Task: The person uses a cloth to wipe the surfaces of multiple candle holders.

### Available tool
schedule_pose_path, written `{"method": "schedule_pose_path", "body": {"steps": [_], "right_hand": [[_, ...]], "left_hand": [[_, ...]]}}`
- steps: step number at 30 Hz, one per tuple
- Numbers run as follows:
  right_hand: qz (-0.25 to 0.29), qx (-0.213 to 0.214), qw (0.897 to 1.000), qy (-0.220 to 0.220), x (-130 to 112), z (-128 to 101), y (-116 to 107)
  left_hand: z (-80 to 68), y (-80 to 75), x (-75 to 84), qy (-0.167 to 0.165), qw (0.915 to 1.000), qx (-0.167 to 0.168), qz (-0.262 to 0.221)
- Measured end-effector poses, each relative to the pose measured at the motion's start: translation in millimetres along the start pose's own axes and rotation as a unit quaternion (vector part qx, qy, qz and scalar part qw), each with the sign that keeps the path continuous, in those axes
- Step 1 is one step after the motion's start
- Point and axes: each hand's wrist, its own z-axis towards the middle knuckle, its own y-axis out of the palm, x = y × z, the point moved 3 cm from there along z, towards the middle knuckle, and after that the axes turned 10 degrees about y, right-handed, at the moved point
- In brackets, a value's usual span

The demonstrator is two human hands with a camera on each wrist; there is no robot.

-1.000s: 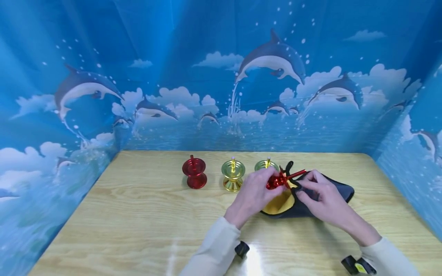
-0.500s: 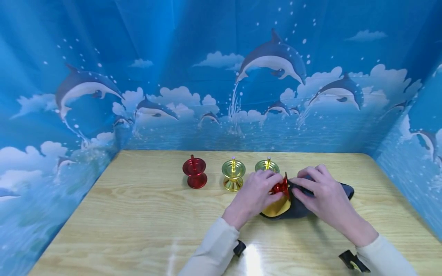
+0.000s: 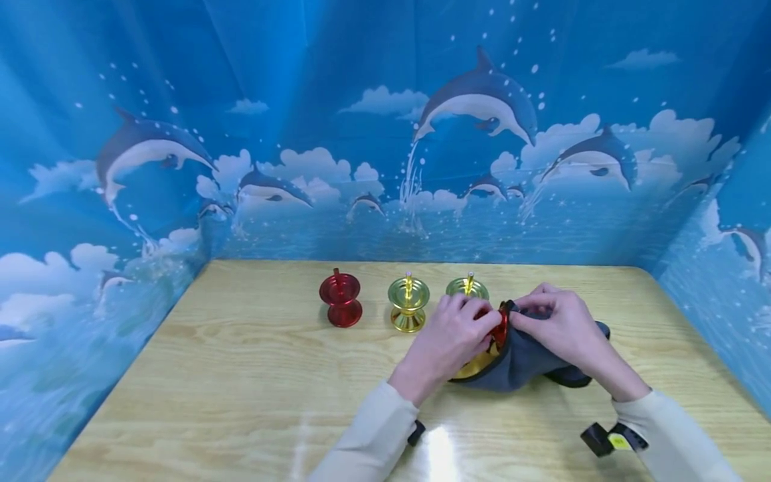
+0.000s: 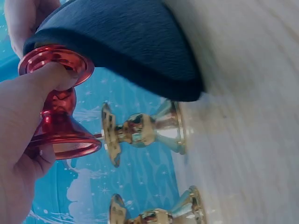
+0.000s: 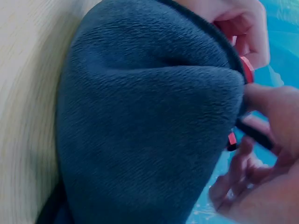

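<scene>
On the wood-grain table, fingers pinch a glossy red spool and fleecy pouch.

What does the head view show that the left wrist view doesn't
Only the head view shows the red holder standing alone at the left of the row, the right hand gripping the cloth, the dolphin backdrop and the cloth's yellow lining. Only the left wrist view shows, close up, the left hand's fingers curled round the waist of the red holder in hand, its flared base against the cloth's edge. Both show the left hand, the dark blue cloth, two gold holders and the wooden table.
</scene>
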Motion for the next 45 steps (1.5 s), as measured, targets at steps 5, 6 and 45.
{"method": "schedule_pose_path", "body": {"steps": [5, 6, 45], "right_hand": [[0.000, 0.073, 0.984, -0.165, -6, -10, 2], [-0.009, 0.095, 0.973, -0.211, -8, -12, 2], [-0.003, 0.201, 0.881, -0.429, 20, -22, -7]], "left_hand": [[2.3, -3.3, -7.1, -0.038, 0.9966, 0.015, -0.072], [2.8, -4.1, -8.8, -0.049, 0.9936, 0.022, -0.099], [-20.2, -7.8, -27.2, -0.315, 0.7423, -0.001, -0.592]]}}
